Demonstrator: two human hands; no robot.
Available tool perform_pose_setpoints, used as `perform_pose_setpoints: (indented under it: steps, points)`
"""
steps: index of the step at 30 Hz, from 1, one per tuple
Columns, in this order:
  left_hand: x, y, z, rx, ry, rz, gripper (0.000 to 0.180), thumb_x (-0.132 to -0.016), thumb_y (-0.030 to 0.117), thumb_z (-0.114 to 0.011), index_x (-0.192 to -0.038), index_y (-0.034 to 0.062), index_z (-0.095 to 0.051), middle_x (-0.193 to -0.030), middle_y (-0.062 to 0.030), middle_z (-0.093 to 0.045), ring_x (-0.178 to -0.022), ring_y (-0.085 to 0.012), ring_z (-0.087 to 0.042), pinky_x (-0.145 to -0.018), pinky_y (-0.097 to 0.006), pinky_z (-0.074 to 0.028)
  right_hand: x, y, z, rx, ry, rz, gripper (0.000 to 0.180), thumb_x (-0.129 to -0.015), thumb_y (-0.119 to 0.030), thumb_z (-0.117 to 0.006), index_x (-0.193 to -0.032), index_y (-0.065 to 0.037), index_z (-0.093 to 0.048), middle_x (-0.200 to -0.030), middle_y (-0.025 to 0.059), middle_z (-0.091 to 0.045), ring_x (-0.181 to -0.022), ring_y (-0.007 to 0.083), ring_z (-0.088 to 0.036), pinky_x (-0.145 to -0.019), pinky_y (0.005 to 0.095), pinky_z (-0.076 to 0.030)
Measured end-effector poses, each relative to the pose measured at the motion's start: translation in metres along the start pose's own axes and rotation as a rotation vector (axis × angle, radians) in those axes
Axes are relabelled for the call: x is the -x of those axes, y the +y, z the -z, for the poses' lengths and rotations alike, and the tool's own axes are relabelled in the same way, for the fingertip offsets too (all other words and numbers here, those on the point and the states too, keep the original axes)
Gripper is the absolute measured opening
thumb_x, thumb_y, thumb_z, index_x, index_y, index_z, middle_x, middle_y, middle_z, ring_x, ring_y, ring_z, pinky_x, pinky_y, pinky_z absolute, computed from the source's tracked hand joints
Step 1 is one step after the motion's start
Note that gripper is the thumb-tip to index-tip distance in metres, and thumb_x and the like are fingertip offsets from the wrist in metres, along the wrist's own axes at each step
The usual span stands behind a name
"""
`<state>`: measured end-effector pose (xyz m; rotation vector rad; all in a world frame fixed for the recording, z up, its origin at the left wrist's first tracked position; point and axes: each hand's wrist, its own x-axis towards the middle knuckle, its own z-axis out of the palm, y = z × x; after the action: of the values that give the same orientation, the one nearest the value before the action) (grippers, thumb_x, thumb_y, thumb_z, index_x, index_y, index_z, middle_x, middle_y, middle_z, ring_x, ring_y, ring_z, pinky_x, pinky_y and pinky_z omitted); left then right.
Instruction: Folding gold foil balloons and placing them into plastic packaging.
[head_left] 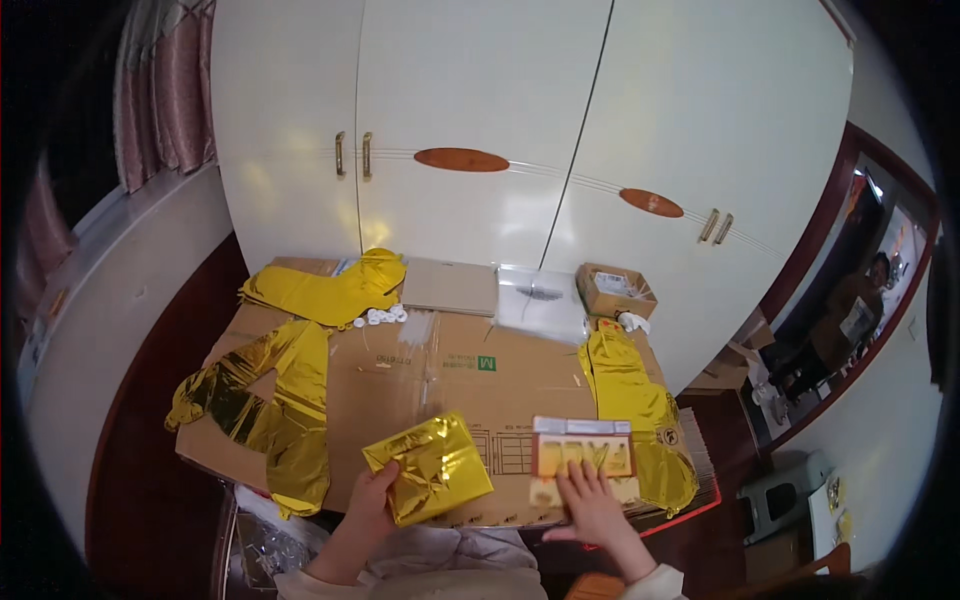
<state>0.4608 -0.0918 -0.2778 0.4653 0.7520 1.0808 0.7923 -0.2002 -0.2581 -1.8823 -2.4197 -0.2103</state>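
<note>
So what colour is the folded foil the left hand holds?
Shiny gold; the folded foil shows best in the head view.

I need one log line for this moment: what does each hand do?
left hand: holds folded gold foil | right hand: flat on card pack | surface: cardboard sheet

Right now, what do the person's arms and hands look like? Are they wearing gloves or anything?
No gloves: both the left hand and the right hand are bare, with no rings or watch showing. Light, cream-coloured sleeves cover the arms and end at the wrists, at the bottom edge of the picture.
</note>
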Motion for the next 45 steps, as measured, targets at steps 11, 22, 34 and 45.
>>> perform_pose_setpoints:
  steps: [11, 22, 34, 45]
  points:
    - [0.01, 0.021, -0.001, 0.267, -0.087, -0.198, 0.037, -0.102, 0.022, -0.044, -0.134, 0.003, -0.042, -0.13, -0.0142, -0.055, -0.115, -0.0307, -0.058, -0.096, -0.05, -0.05, -0.01, -0.032, 0.056, -1.219, 0.814, -0.437, 0.02, -0.092, -0.016, -0.061, -0.11, -0.008, -0.061, -0.087, 0.001, -0.064, -0.073, 0.0177, -0.061, -0.062, 0.0295, -0.047]
    - [-0.004, -0.041, -0.028, 0.321, 0.032, 0.037, 0.028, -0.103, 0.024, -0.042, -0.124, 0.0066, -0.048, -0.116, -0.0099, -0.058, -0.108, -0.0268, -0.059, -0.097, -0.049, -0.048, -0.067, -0.11, -0.006, -2.285, 0.499, -0.855, 0.033, -0.097, -0.016, -0.055, -0.128, -0.004, -0.048, -0.122, 0.0072, -0.057, -0.111, 0.0206, -0.055, -0.093, 0.0368, -0.047]
    - [0.005, -0.063, -0.033, 0.329, 0.032, 0.081, 0.029, -0.102, 0.017, -0.042, -0.128, 0.0038, -0.044, -0.121, -0.0118, -0.057, -0.109, -0.0283, -0.061, -0.095, -0.048, -0.051, -0.068, -0.115, -0.014, -2.24, 0.484, -0.775, 0.028, -0.091, -0.006, -0.063, -0.117, -0.001, -0.056, -0.111, 0.0086, -0.064, -0.098, 0.0193, -0.063, -0.085, 0.0348, -0.051]
    - [0.01, -0.061, -0.032, 0.361, 0.024, 0.091, 0.031, -0.1, 0.012, -0.045, -0.129, 0.003, -0.044, -0.122, -0.0119, -0.057, -0.109, -0.0267, -0.062, -0.091, -0.042, -0.054, -0.07, -0.108, -0.026, -2.229, 0.463, -0.776, 0.033, -0.089, -0.004, -0.063, -0.121, -0.003, -0.055, -0.115, 0.008, -0.062, -0.102, 0.0201, -0.06, -0.088, 0.0363, -0.05]
